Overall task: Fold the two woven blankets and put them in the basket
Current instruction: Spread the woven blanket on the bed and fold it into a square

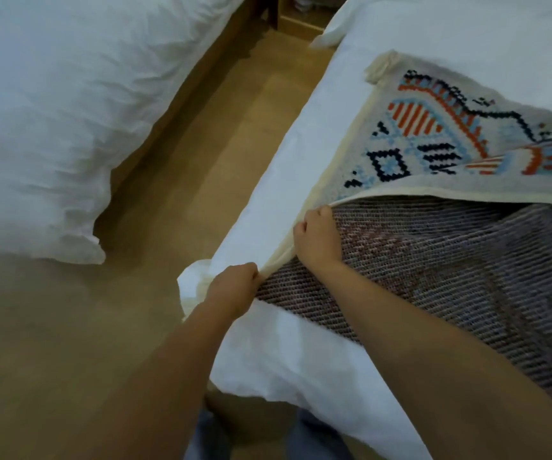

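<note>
A woven blanket (434, 134) with a cream border and an orange, blue and black pattern lies on the white bed (301, 180) at the right. Its near part is turned over, showing the dull striped underside (450, 267). My left hand (234, 290) is closed on the cream edge at the bed's near corner. A little further along the same edge, my right hand (317, 237) pinches it where the fold starts. Only this one blanket shows, and no basket is in view.
A second white bed (52, 111) fills the left side. A strip of tan floor (201, 161) runs between the two beds. Dark wooden furniture (284, 11) stands at the far end of the gap.
</note>
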`<action>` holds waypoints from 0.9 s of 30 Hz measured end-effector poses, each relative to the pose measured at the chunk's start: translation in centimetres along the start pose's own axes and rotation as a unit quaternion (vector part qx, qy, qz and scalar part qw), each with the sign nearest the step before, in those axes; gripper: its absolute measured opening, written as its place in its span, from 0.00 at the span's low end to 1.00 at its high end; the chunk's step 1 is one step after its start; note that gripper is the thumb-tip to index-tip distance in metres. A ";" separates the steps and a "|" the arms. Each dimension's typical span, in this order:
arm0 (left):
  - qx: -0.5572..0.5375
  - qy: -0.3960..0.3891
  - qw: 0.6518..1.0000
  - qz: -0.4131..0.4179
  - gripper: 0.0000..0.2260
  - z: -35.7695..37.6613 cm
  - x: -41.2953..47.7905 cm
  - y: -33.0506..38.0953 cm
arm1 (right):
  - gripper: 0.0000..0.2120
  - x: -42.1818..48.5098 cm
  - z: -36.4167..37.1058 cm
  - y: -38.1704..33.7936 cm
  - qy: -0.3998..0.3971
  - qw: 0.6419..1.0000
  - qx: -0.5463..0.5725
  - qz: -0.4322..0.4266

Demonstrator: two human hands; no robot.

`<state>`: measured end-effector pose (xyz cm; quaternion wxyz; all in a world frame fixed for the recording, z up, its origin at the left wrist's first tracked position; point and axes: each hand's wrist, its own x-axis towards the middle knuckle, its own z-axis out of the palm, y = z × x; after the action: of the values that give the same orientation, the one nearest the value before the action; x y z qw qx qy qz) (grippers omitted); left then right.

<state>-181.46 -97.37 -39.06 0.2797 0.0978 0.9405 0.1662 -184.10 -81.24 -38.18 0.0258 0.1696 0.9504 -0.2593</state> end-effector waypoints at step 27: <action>0.176 -0.089 0.922 0.332 0.12 -10.7 15.8 5.7 | 0.11 5.7 1.6 -1.0 0.116 0.933 0.066 0.334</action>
<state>-199.92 -90.52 -36.32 0.2695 0.4667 0.8392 0.0724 -189.83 -81.07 -39.85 -0.0103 0.5077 0.8160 -0.2761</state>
